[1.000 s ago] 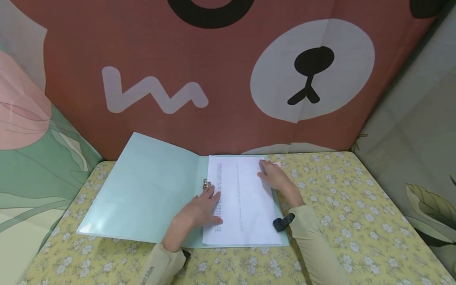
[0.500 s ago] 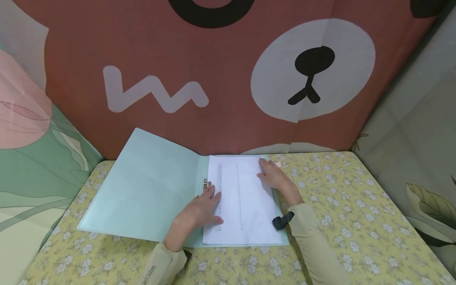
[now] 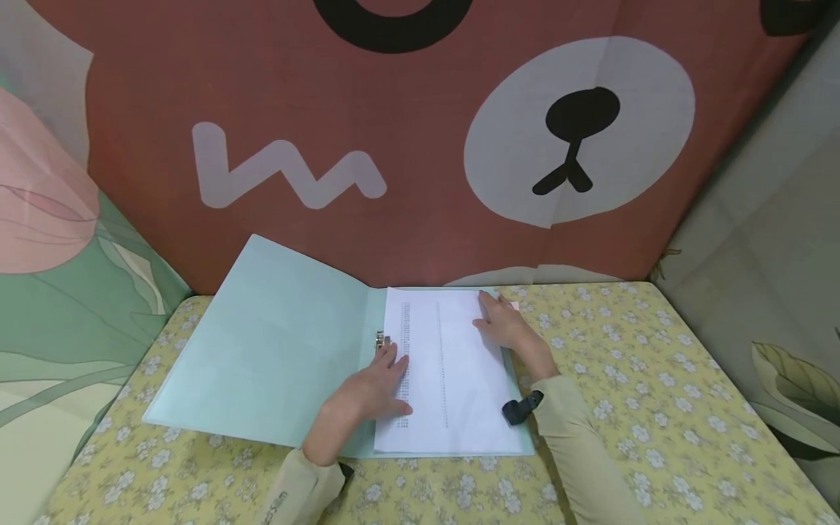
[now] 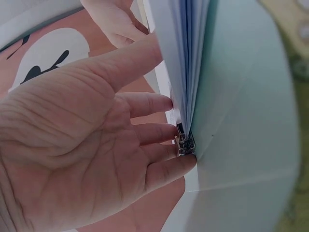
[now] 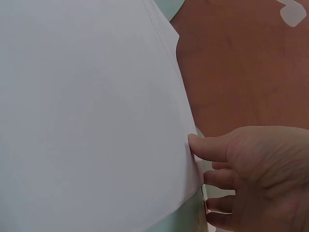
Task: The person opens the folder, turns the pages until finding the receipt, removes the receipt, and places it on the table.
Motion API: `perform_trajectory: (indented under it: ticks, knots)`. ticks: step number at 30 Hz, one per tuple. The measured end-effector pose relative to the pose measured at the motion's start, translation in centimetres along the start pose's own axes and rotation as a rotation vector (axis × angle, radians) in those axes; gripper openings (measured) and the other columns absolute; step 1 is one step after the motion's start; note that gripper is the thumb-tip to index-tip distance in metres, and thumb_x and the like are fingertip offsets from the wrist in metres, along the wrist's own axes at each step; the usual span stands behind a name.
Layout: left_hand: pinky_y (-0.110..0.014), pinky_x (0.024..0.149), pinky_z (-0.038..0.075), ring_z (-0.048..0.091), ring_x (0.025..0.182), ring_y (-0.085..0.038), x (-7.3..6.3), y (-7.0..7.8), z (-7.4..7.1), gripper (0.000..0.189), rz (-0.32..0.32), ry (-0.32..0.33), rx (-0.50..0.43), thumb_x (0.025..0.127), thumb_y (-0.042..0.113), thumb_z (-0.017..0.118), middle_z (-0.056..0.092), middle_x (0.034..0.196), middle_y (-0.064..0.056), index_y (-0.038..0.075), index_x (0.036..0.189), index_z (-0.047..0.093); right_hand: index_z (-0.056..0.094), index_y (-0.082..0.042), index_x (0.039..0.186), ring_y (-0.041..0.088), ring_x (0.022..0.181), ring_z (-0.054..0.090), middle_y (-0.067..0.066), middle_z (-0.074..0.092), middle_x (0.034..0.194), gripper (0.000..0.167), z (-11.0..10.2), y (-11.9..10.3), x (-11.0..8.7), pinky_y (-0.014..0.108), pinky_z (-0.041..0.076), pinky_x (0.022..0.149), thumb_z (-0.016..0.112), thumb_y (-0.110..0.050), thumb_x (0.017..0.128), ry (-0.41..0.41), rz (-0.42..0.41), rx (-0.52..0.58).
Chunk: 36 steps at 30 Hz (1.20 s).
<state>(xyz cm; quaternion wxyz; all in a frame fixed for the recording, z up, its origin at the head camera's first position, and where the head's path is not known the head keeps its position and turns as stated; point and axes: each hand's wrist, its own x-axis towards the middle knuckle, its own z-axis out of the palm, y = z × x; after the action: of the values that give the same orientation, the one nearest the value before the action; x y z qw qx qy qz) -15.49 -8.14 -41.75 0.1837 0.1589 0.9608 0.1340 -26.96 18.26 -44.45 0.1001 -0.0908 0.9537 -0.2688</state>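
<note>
A light blue-green folder [image 3: 282,343] lies spread on the table, its left cover tilted up at the back. On its right side sits a stack of white printed paper [image 3: 459,372]. A metal clip [image 4: 185,141] stands at the folder's spine beside the stack. My left hand [image 3: 370,390] rests with spread fingers over the stack's left edge; its fingertips touch the clip and its thumb lies on the top sheet. My right hand [image 3: 504,323] is at the far right corner of the paper, thumb on the sheet's edge and other fingers extended along the side [image 5: 260,174].
The table [image 3: 656,408] has a yellow floral cloth. Right behind the folder rises a wall hanging [image 3: 420,240] with a cartoon bear. A small pink piece [image 3: 515,305] shows beyond my right hand. A black wrist strap [image 3: 521,408] is at my right cuff.
The folder's left cover has risen slightly at its far corner. Both hands stay in the same places on the paper.
</note>
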Motion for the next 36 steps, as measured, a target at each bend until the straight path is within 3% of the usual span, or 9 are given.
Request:
perform_trajectory:
  ticks: [11, 18, 25, 36]
  knots:
    - [-0.05, 0.121, 0.032, 0.014, 0.158, -0.033, 0.0, -0.1, -0.1, 0.085, -0.003, -0.008, -0.006, 0.092, 0.036, 0.08, 0.019, 0.17, -0.018, 0.003, 0.159, 0.038, 0.03, 0.005, 0.159, 0.046, 0.151, 0.029, 0.028, 0.036, 0.16, 0.064, 0.1, -0.3, 0.3, 0.056, 0.033, 0.119, 0.058, -0.019, 0.107, 0.038, 0.014, 0.001]
    - [-0.049, 0.121, 0.031, 0.013, 0.158, -0.033, -0.1, -0.1, -0.2, 0.085, 0.003, -0.01, -0.018, 0.093, 0.035, 0.079, 0.019, 0.17, -0.018, 0.003, 0.159, 0.038, 0.042, 0.007, 0.153, 0.042, 0.141, 0.046, 0.027, 0.048, 0.152, 0.058, 0.1, -0.4, 0.5, 0.052, 0.043, 0.113, 0.066, -0.011, 0.102, 0.097, -0.023, 0.015]
    - [-0.05, 0.122, 0.031, 0.013, 0.158, -0.033, -0.2, -0.1, -0.2, 0.085, 0.009, -0.007, -0.02, 0.092, 0.036, 0.079, 0.019, 0.17, -0.018, 0.003, 0.159, 0.039, 0.05, 0.006, 0.147, 0.04, 0.137, 0.052, 0.025, 0.056, 0.146, 0.052, 0.1, -0.4, 0.5, 0.051, 0.046, 0.111, 0.068, -0.006, 0.1, 0.139, -0.064, 0.039]
    - [-0.049, 0.122, 0.031, 0.014, 0.158, -0.032, -0.1, -0.2, -0.5, 0.084, 0.007, -0.011, -0.003, 0.093, 0.038, 0.079, 0.021, 0.17, -0.018, 0.004, 0.159, 0.039, 0.055, 0.007, 0.143, 0.041, 0.127, 0.06, 0.026, 0.059, 0.141, 0.044, -0.8, -1.7, -0.1, 0.05, 0.054, 0.1, 0.063, -0.014, 0.105, 0.205, -0.078, 0.181]
